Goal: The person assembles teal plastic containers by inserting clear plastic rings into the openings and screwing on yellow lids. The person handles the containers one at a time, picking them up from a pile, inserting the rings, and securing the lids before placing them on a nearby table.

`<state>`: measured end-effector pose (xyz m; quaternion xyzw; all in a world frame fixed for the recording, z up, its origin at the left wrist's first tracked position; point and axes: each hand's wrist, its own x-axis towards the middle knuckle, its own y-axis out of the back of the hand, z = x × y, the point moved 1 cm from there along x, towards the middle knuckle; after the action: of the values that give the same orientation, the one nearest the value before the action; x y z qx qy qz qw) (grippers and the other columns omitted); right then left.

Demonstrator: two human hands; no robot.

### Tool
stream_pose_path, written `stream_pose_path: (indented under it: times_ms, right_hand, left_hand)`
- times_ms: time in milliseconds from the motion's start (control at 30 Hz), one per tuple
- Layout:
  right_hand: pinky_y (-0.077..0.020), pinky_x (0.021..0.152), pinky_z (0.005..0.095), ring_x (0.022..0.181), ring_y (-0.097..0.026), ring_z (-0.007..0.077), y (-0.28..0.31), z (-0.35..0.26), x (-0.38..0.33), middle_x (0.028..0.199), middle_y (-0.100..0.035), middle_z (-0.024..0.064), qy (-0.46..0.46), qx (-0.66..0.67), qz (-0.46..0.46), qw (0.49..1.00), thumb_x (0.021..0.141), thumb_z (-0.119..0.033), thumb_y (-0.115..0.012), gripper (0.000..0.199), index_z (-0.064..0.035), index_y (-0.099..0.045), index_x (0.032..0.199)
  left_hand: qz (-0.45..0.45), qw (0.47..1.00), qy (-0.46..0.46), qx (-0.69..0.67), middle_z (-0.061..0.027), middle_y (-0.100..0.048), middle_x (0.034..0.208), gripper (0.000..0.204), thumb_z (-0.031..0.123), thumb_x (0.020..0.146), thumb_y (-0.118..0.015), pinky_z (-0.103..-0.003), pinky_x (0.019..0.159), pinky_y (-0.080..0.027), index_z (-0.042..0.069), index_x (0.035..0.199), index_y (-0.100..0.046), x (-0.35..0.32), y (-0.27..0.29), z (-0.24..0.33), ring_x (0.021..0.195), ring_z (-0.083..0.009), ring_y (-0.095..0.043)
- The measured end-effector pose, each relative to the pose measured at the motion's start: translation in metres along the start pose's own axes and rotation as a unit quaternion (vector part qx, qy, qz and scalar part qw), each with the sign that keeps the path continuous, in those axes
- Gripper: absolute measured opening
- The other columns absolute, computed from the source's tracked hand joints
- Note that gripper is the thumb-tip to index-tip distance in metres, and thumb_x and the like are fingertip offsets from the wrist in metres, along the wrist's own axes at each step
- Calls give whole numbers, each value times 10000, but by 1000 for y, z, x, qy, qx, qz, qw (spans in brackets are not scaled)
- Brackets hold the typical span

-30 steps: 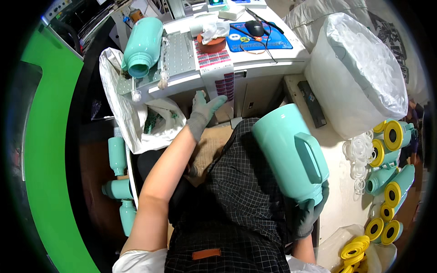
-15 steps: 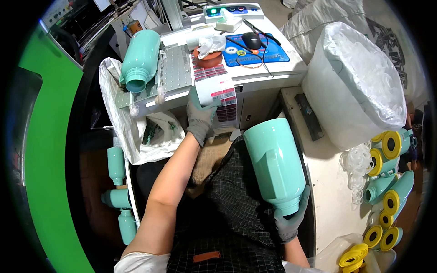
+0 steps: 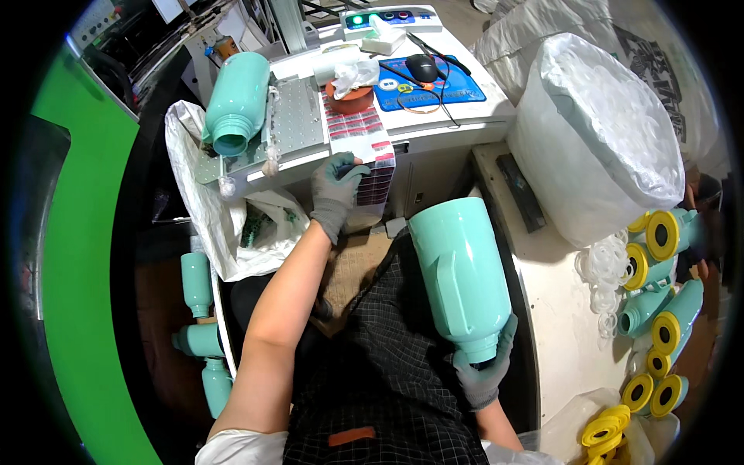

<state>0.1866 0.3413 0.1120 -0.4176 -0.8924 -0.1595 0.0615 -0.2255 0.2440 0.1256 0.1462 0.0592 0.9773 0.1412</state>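
My right hand (image 3: 484, 372), in a grey glove, grips the neck end of a large mint-green plastic jug (image 3: 459, 273) and holds it bottom-up over my lap. My left hand (image 3: 335, 192), also gloved, reaches forward to a sheet of small red and white stickers (image 3: 358, 141) that hangs over the front edge of the white bench (image 3: 453, 116); its fingers pinch at the sheet's lower edge. A second mint-green jug (image 3: 236, 99) lies on its side on a perforated metal plate (image 3: 291, 124), mouth toward me.
A big white sack of clear rings (image 3: 601, 139) stands at the right. Mint bottles with yellow caps (image 3: 659, 302) pile at the far right, loose yellow caps (image 3: 608, 430) below. More mint bottles (image 3: 200, 325) lie at the left beside a white plastic bag (image 3: 203, 209). A green wall (image 3: 85, 256) runs along the left.
My left hand has moved from the bench's front edge up to the sticker sheet. My right hand has turned the jug bottom-up and brought it closer over my lap.
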Motion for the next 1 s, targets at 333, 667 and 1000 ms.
stream_pose_path:
  times_ms: [333, 667, 1000]
  right_hand:
    - [-427, 1148, 410, 1390, -508, 281, -4, 6, -22, 1599, -408, 194, 12, 8, -22, 1000, 735, -124, -825, 1140, 25, -172, 1656]
    - [-406, 1174, 448, 1468, -450, 364, -6, 10, -24, 1672, -296, 260, 90, -93, -52, 990, 757, -263, -901, 1179, -22, -188, 1664]
    - [-400, 1184, 446, 1413, -474, 317, 2, -10, -6, 1617, -364, 221, -46, 21, -13, 999, 804, -175, -818, 1055, 32, -210, 1641]
  left_hand:
    - [-132, 887, 250, -365, -53, -698, 900, 103, 73, 990, -670, -244, 725, -528, -7, 1022, -726, -145, -12, 70, 775, -120, -646]
    - [-128, 884, 254, -371, -49, -726, 926, 248, 141, 907, -824, -249, 714, -551, 1, 1069, -698, -157, -13, 83, 766, -110, -668]
    - [75, 924, -147, 346, -146, -661, 1083, 545, 235, 772, -910, -400, 838, -554, 34, 1180, -609, -101, 106, 28, 960, -270, -662]
